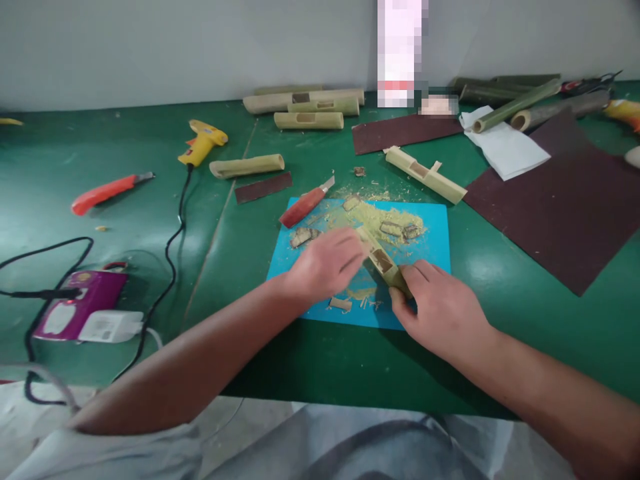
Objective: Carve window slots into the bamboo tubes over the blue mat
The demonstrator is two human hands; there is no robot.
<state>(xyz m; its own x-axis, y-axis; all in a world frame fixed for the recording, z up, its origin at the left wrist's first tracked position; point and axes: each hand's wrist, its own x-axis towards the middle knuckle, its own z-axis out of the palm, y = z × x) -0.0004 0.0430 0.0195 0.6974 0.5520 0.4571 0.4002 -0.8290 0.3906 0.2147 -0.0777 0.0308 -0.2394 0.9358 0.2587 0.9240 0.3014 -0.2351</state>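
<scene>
A short bamboo tube (383,261) with a rectangular hole cut in its side lies slanted on the blue cutting mat (435,227). My right hand (440,310) grips the tube's near end. My left hand (327,263) is closed against the tube's left side; its fingers are smeared and what they hold is hidden. Sawdust and small cut bamboo chips (395,227) are scattered over the mat. A red-handled knife (305,207) rests at the mat's far left corner, apart from both hands.
Dark sandpaper sheets (560,207) lie to the right. More bamboo pieces (307,107) lie at the back, and one cut piece (425,175) just beyond the mat. A yellow glue gun (203,141), an orange cutter (107,192), a purple device (83,303) with cables lie left.
</scene>
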